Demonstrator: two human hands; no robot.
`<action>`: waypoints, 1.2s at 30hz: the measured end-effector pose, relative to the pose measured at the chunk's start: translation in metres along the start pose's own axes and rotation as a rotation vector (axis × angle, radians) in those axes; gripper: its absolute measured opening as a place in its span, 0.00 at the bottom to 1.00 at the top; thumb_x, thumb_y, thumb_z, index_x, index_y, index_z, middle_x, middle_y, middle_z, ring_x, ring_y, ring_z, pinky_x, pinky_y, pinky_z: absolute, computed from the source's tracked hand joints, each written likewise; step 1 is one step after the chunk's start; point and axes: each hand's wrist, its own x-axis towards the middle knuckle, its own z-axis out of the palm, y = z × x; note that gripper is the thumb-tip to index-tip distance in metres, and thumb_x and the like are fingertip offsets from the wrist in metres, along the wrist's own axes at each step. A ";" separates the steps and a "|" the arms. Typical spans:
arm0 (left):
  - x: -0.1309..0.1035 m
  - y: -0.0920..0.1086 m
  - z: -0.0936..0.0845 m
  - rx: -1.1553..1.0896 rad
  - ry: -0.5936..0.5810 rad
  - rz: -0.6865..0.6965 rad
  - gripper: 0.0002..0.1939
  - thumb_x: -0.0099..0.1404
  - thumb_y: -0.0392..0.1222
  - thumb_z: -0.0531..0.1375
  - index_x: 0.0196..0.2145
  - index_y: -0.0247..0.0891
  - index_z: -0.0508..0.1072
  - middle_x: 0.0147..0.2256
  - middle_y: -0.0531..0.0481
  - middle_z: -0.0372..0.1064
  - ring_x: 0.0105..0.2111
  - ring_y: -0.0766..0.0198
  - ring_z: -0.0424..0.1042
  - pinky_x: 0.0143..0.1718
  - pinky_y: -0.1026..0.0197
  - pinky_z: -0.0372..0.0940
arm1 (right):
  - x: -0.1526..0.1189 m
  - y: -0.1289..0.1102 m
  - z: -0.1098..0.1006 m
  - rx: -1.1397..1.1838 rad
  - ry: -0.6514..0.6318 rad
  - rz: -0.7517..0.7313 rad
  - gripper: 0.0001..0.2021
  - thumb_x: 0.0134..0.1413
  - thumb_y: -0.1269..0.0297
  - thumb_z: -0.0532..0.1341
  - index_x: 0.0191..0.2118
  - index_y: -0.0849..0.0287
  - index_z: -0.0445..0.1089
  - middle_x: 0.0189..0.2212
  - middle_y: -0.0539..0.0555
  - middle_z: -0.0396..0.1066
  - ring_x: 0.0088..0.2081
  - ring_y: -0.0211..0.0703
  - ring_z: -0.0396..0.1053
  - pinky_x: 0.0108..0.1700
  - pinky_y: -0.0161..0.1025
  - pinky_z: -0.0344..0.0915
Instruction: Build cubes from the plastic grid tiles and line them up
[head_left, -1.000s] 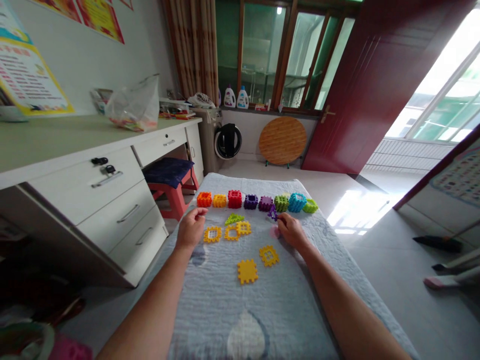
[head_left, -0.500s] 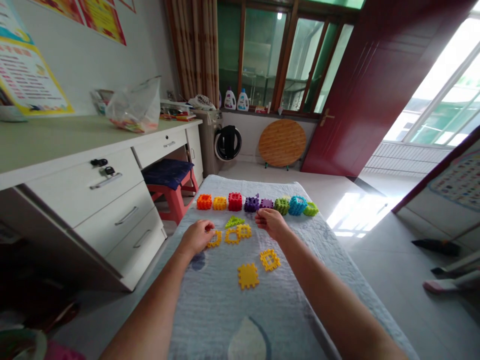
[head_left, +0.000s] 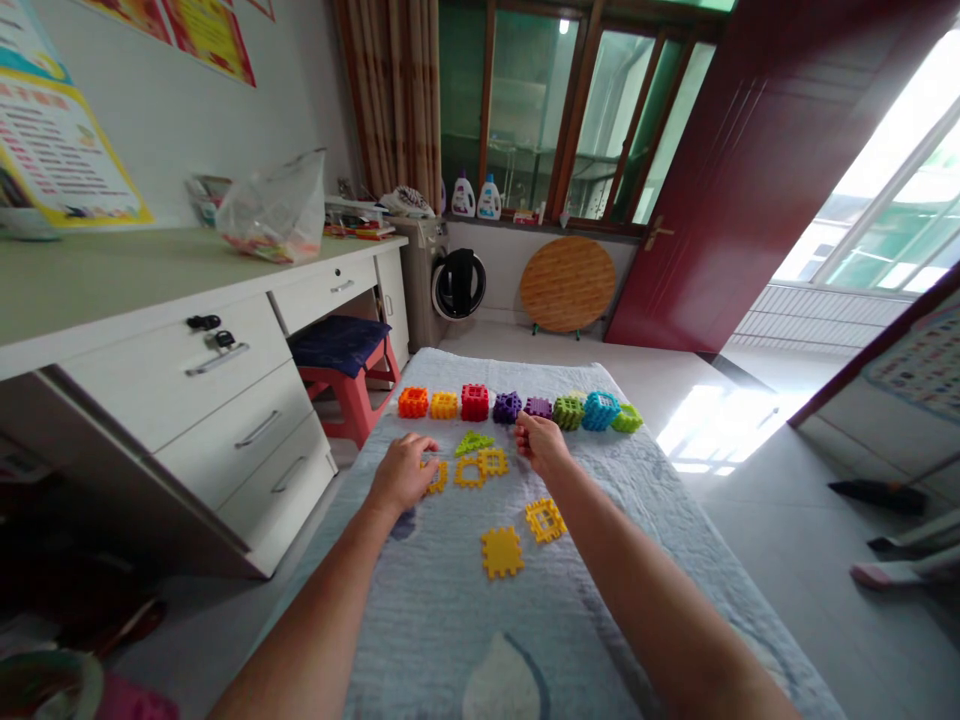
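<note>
My left hand (head_left: 406, 472) rests at a yellow frame piece (head_left: 438, 478), fingers apart and partly over it. My right hand (head_left: 540, 441) is closed just in front of a purple block (head_left: 538, 407); what its fingers hold, if anything, is too small to tell. Between the hands lie a green triangular piece (head_left: 474, 442), a yellow frame with a round opening (head_left: 469, 473) and a yellow window piece (head_left: 493, 461). Closer to me are another yellow window piece (head_left: 545, 520) and a solid yellow square (head_left: 502, 552).
Behind the hands runs a row of blocks: orange (head_left: 413, 403), yellow (head_left: 444, 405), red (head_left: 475, 402), dark purple (head_left: 507, 406), green (head_left: 568, 412) and blue (head_left: 601, 410). They stand on a cloth-covered table (head_left: 450, 640). A stool (head_left: 345, 350) and a desk (head_left: 150, 290) are at the left.
My left hand has moved slightly right and up, its fingers reaching further over the yellow frame piece. My right hand stays near the purple block. The whole view has shifted a little.
</note>
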 end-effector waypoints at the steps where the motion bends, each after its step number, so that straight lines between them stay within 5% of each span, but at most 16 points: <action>1: 0.000 0.000 0.000 0.005 -0.009 -0.001 0.11 0.56 0.36 0.55 0.35 0.37 0.75 0.36 0.45 0.71 0.38 0.57 0.69 0.43 0.57 0.62 | -0.004 0.002 -0.001 -0.022 -0.006 -0.014 0.11 0.45 0.60 0.63 0.24 0.58 0.60 0.14 0.43 0.59 0.14 0.29 0.53 0.15 0.28 0.48; 5: -0.002 0.003 0.001 -0.007 -0.055 0.003 0.11 0.56 0.33 0.54 0.34 0.38 0.74 0.35 0.46 0.71 0.36 0.60 0.70 0.42 0.60 0.62 | -0.017 0.008 -0.003 -0.464 -0.140 -0.227 0.05 0.44 0.65 0.61 0.29 0.60 0.66 0.22 0.48 0.67 0.23 0.34 0.62 0.24 0.31 0.57; 9: -0.003 0.006 0.000 -0.047 -0.096 -0.001 0.10 0.55 0.34 0.54 0.33 0.37 0.74 0.33 0.47 0.70 0.34 0.61 0.70 0.39 0.62 0.62 | -0.027 0.013 0.000 -1.152 -0.313 -0.561 0.15 0.40 0.66 0.65 0.38 0.60 0.70 0.36 0.54 0.71 0.38 0.43 0.65 0.44 0.40 0.59; 13: -0.003 0.010 -0.003 -0.088 -0.139 -0.012 0.08 0.57 0.36 0.55 0.33 0.38 0.74 0.30 0.50 0.71 0.28 0.64 0.69 0.33 0.64 0.62 | -0.030 0.011 -0.004 -1.417 -0.323 -0.635 0.23 0.42 0.60 0.66 0.46 0.61 0.68 0.42 0.58 0.68 0.43 0.47 0.63 0.46 0.41 0.57; 19: -0.008 0.031 -0.004 -0.076 -0.127 0.185 0.12 0.54 0.45 0.62 0.37 0.39 0.75 0.38 0.47 0.71 0.42 0.57 0.67 0.45 0.58 0.61 | -0.029 -0.005 -0.035 -1.516 -0.331 -0.597 0.25 0.41 0.60 0.67 0.48 0.60 0.67 0.42 0.57 0.66 0.44 0.48 0.62 0.46 0.40 0.56; 26: -0.013 0.045 0.007 0.032 -0.215 0.290 0.11 0.56 0.43 0.63 0.37 0.39 0.75 0.38 0.46 0.71 0.41 0.56 0.65 0.45 0.56 0.60 | -0.038 -0.012 -0.069 -1.525 -0.360 -0.590 0.20 0.42 0.61 0.67 0.44 0.59 0.69 0.38 0.56 0.67 0.39 0.45 0.64 0.43 0.39 0.57; 32: -0.009 0.052 0.004 0.055 -0.160 0.333 0.10 0.65 0.42 0.54 0.32 0.37 0.74 0.34 0.45 0.71 0.38 0.58 0.66 0.44 0.56 0.59 | -0.049 -0.008 -0.067 -1.305 -0.247 -0.680 0.14 0.48 0.70 0.61 0.44 0.60 0.69 0.40 0.57 0.68 0.43 0.46 0.64 0.47 0.42 0.58; 36: -0.013 0.064 0.007 -0.198 -0.123 0.239 0.16 0.69 0.44 0.47 0.35 0.37 0.72 0.33 0.47 0.72 0.36 0.61 0.68 0.40 0.60 0.61 | -0.055 -0.006 -0.059 -1.172 -0.263 -0.734 0.13 0.49 0.71 0.60 0.43 0.59 0.69 0.40 0.56 0.69 0.43 0.46 0.64 0.47 0.42 0.59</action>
